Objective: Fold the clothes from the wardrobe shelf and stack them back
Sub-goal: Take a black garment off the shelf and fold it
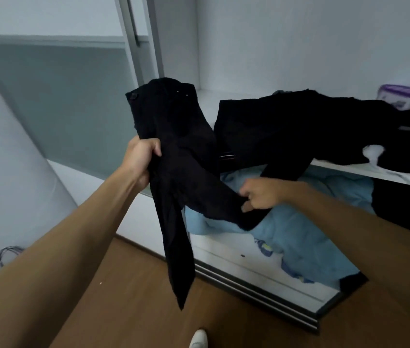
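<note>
I see the black trousers (173,151) held up in the middle of the frame, clear of the wardrobe, with the waistband topmost and a button showing at its left corner. My left hand (141,159) is clamped around a bunch of the fabric just below the waistband. My right hand (259,194), lower and to the right, pinches one trouser leg with its fingers curled, so the two hands are apart with the cloth stretched between them. The other leg hangs loose toward the wooden floor (123,297) at the bottom of the frame. To the right of centre, the white wardrobe shelf (349,169) carries a heap of dark clothes (299,126), unfolded, with one part drooping over the front edge. A bit of white cloth (374,151) pokes out near the heap's right end. At the upper right, at the back of the shelf, stands a clear tub with a purple lid (399,96), partly hidden behind the heap; I cannot tell what is in it. The compartment under the shelf holds crumpled light blue bedding (299,227) that spills over its front edge. A frosted sliding door (60,96) fills the left of the frame.
</note>
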A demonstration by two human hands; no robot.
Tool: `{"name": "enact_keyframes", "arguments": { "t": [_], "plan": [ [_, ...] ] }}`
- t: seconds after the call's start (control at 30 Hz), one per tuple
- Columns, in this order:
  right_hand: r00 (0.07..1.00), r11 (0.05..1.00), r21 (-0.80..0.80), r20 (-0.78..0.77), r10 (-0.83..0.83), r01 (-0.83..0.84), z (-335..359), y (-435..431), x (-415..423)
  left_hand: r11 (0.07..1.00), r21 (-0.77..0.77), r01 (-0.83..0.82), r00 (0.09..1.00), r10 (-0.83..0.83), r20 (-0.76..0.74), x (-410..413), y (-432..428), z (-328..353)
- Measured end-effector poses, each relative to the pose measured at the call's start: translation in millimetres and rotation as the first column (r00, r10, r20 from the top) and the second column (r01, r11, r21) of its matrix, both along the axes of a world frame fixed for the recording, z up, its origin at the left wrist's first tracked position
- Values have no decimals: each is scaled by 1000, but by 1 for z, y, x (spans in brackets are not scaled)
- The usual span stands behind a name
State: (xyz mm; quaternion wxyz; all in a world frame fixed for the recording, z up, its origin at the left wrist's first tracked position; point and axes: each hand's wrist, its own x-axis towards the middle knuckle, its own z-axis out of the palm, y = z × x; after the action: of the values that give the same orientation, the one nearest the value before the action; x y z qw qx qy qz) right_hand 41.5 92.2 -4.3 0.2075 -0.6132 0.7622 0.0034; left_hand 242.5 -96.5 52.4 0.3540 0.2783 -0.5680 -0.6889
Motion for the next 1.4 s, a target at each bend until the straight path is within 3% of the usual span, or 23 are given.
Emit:
{"name": "enact_keyframes", "arguments": {
  "t": [0.13,0.27,0.37,0.43,0.5,0.53,0.6,0.67,0.73,0.77,0.87,0.9,0.97,1.07,1.27,1.4],
  "plan": [
    [940,992,104,326,-103,73,-18,34,39,995,-47,91,995,-89,41,-10,24,-1],
    [801,922,364,509,-313,129,-28,78,45,952,-82,296,951,-285,117,-30,47,-3],
    [809,837,492,375,-452,239,-32,100,39,868,-142,477,869,-440,229,-41,61,-9],
    [793,806,448,285,-539,386,-25,106,29,819,-138,556,818,-511,263,-45,66,-14],
    [621,731,207,409,-668,650,-15,108,20,782,-127,611,779,-564,276,-44,66,-20],
    [460,611,93,573,-679,786,-11,108,16,769,-121,628,765,-581,278,-43,64,-24],
    [138,361,41,879,-457,932,0,101,20,770,-110,629,764,-586,269,-39,55,-32],
    [-6,290,58,984,-179,955,11,87,29,801,-82,593,793,-565,227,-34,42,-41],
    [-48,309,35,998,33,950,24,70,40,826,-38,563,813,-545,202,-27,25,-47],
    [-26,333,-1,997,75,943,28,61,45,829,-21,558,813,-542,212,-24,16,-51],
    [158,385,-102,980,-117,917,23,36,62,862,11,508,822,-488,292,-13,-9,-71],
    [175,386,-88,965,-198,918,13,27,70,884,30,467,834,-452,318,-10,-19,-82],
    [142,360,-32,949,-282,932,-12,17,86,909,57,413,837,-403,369,-5,-32,-102],
    [59,287,40,942,-329,957,-55,3,115,858,161,487,750,-506,426,5,-49,-133],
    [-77,300,197,926,-369,933,-107,-1,153,758,324,566,646,-652,397,27,-72,-183],
    [-190,230,280,918,-348,932,-128,-4,175,698,393,598,617,-714,330,36,-84,-203]
  ]
}}
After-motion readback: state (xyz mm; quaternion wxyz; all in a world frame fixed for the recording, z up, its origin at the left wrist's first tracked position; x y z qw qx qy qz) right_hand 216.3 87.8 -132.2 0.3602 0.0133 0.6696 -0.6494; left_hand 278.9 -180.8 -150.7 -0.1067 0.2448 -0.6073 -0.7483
